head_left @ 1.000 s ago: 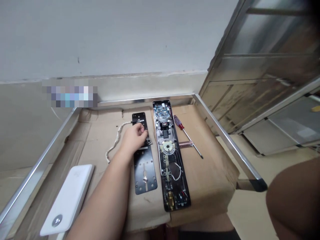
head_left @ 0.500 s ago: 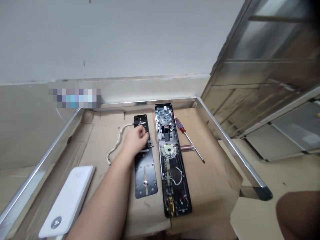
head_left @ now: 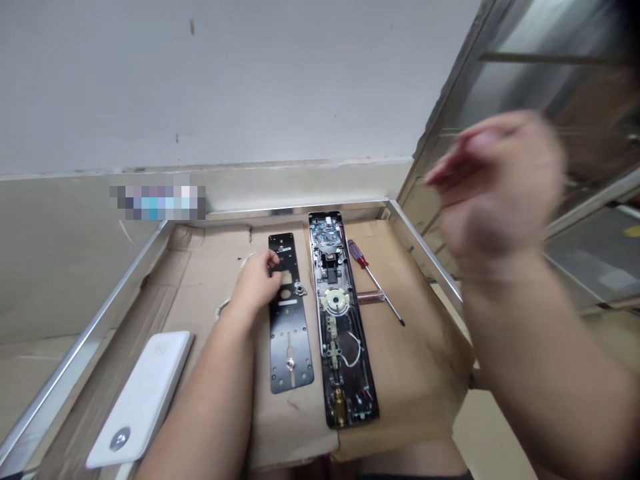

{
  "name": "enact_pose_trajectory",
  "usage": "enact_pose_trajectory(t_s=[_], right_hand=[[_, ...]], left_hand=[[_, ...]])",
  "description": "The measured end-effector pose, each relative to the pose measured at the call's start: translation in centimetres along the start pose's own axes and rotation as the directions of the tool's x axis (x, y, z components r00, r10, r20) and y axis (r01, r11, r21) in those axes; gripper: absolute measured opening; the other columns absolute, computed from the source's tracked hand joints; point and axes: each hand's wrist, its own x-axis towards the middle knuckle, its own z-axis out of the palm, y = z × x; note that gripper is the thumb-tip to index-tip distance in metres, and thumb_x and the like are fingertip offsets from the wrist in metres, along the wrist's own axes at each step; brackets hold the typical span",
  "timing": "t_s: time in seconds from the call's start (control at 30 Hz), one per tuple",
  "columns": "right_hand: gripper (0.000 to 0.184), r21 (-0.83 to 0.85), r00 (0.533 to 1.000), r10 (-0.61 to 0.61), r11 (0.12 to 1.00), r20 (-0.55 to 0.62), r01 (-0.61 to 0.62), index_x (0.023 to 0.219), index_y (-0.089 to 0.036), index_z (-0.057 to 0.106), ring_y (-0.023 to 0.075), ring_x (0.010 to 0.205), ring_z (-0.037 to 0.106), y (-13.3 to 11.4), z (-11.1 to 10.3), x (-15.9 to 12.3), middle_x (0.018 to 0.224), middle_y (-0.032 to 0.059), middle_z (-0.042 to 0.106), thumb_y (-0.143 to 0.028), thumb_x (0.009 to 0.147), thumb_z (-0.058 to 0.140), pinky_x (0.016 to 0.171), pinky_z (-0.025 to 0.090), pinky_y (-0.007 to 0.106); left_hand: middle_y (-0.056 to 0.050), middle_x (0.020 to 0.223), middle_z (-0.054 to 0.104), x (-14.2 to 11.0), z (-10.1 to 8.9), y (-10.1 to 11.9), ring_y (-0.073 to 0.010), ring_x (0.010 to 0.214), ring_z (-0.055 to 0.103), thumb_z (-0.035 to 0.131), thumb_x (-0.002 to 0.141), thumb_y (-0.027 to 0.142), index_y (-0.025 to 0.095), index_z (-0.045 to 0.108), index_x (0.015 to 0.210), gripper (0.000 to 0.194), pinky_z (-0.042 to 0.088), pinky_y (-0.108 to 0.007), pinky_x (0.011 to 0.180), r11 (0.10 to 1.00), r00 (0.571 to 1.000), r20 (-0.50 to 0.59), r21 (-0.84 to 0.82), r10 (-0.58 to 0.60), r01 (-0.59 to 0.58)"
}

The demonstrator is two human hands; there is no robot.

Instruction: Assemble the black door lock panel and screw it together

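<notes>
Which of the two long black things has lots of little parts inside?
The housing beside the screwdriver: it holds a circuit board, a round disc and a white wire. The other, by the left hand, is a flat plate with holes.

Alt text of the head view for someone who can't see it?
Left hand at a black plate on cardboard, beside an open black housing with exposed electronics; right hand, blurred, held up at right. A screwdriver lies right of the housing.
</notes>
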Motion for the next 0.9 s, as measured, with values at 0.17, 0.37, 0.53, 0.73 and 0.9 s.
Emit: enact_pose_trajectory(t_s=[0.17, 0.37, 0.53, 0.73, 0.9], right_hand=[[0.005, -0.313, 0.955, 0.194, 0.943, 0.225, -0.118, 0.083, -0.019, 0.066, 0.0137, 0.067, 0.058, 4.9, 2.6, -3.3, 0.077, 0.0009, 0.065, -0.016, 0.084, 0.063, 0.065, 0.047, 0.030], [0.006, -0.558, 0.786, 0.391, 0.827, 0.479, -0.071, 0.083, -0.019, 0.066, 0.0160, 0.066, 0.059, 9.3, 1.9, -5.0, 0.075, 0.0031, 0.068, -0.018, 0.082, 0.060, 0.064, 0.045, 0.031], [0.008, -0.509, 0.634, 0.497, 0.841, 0.593, -0.184, 0.080, -0.019, 0.062, 0.0166, 0.064, 0.061, 9.0, 1.9, -5.0, 0.068, 0.0028, 0.067, -0.022, 0.086, 0.058, 0.065, 0.046, 0.032], [0.009, -0.496, 0.595, 0.512, 0.843, 0.620, -0.208, 0.084, -0.019, 0.064, 0.0170, 0.067, 0.062, 9.1, 2.0, -5.1, 0.071, 0.0028, 0.067, -0.025, 0.087, 0.059, 0.067, 0.046, 0.032], [0.011, -0.484, 0.579, 0.527, 0.840, 0.622, -0.244, 0.085, -0.018, 0.065, 0.0173, 0.067, 0.063, 9.4, 1.7, -5.0, 0.074, 0.0037, 0.069, -0.027, 0.087, 0.059, 0.067, 0.048, 0.033]], left_hand=[[-0.004, 0.090, 0.063, 0.0, -0.5, -0.7, -0.0202, 0.078, 0.058, 0.058, 0.066, 0.010, 0.022, 0.056, 0.093, 0.030, 0.045, -0.032, 0.072, 0.998, 0.995, 0.077, -0.005, -0.069, 0.070], [-0.005, 0.092, 0.065, 0.0, -0.4, -1.0, -0.0171, 0.071, 0.058, 0.062, 0.069, 0.016, 0.020, 0.055, 0.097, 0.029, 0.047, -0.032, 0.069, 0.996, 0.990, 0.131, -0.068, -0.051, 0.060], [-0.005, 0.099, 0.069, -0.8, -1.1, 0.2, -0.0204, 0.086, 0.063, 0.068, 0.072, 0.023, 0.021, 0.065, 0.099, 0.027, 0.049, -0.033, 0.077, 0.977, 0.935, 0.305, -0.166, 0.178, -0.132], [-0.005, 0.093, 0.074, -1.0, 0.1, 1.5, -0.0217, 0.084, 0.064, 0.072, 0.077, 0.024, 0.026, 0.075, 0.093, 0.016, 0.047, -0.035, 0.077, 0.953, 0.877, 0.375, -0.153, 0.301, -0.262], [-0.005, 0.090, 0.073, -0.7, -0.1, 1.3, -0.0204, 0.079, 0.064, 0.071, 0.081, 0.030, 0.024, 0.074, 0.092, 0.013, 0.048, -0.033, 0.070, 0.974, 0.918, 0.329, -0.118, 0.222, -0.193]])
